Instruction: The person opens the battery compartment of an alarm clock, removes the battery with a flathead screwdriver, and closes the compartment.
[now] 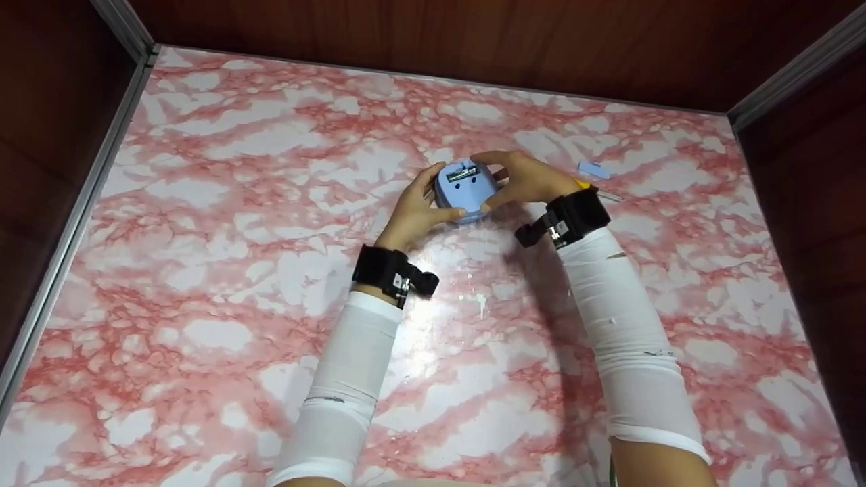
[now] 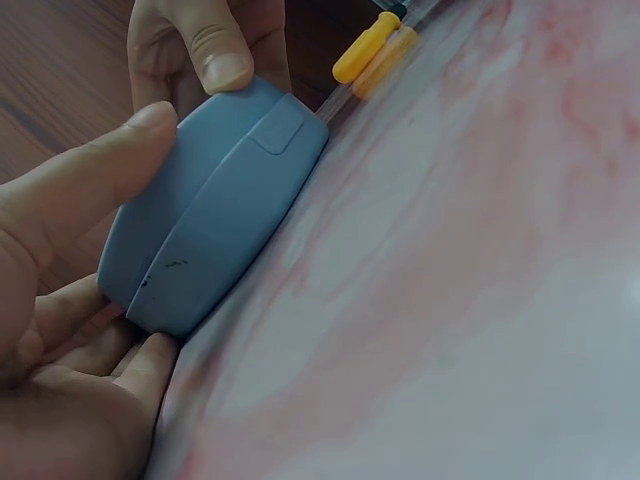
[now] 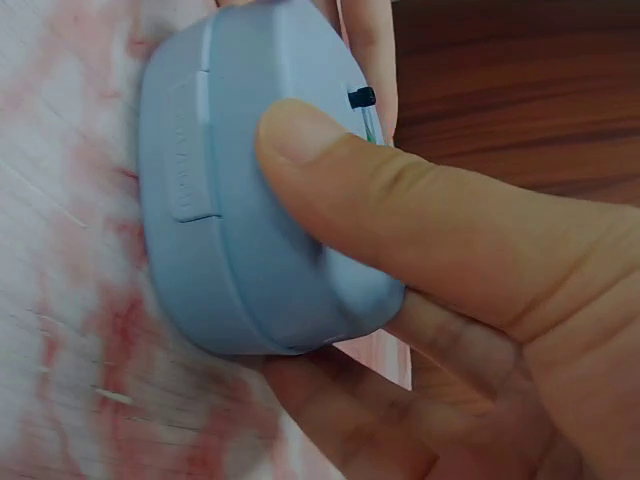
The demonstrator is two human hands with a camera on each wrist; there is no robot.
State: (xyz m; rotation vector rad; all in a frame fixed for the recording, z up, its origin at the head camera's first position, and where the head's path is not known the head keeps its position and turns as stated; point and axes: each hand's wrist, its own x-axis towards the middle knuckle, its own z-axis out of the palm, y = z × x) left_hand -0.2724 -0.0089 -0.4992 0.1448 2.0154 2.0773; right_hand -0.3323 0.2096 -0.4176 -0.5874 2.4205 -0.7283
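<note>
A light blue rounded plastic case [image 1: 471, 196] stands on the marbled surface between both hands. Its upper face has an uncovered slot [image 1: 463, 174] with a dark and metallic part inside, too small to identify, and two dark round spots below it. From the left, my left hand [image 1: 418, 206] grips the case, thumb on the near edge and fingers round the side. My right hand [image 1: 524, 179] grips the opposite side; in the right wrist view its thumb presses the blue shell [image 3: 240, 250]. A small dark knob [image 3: 362, 97] sticks out beyond that thumb.
A small flat blue piece [image 1: 594, 170] lies beyond the right wrist. Beside it is a slim tool with a yellow handle [image 2: 367, 47], partly hidden by the wrist in the head view. Dark wood-look panels [image 1: 440, 40] border the pink-and-white surface.
</note>
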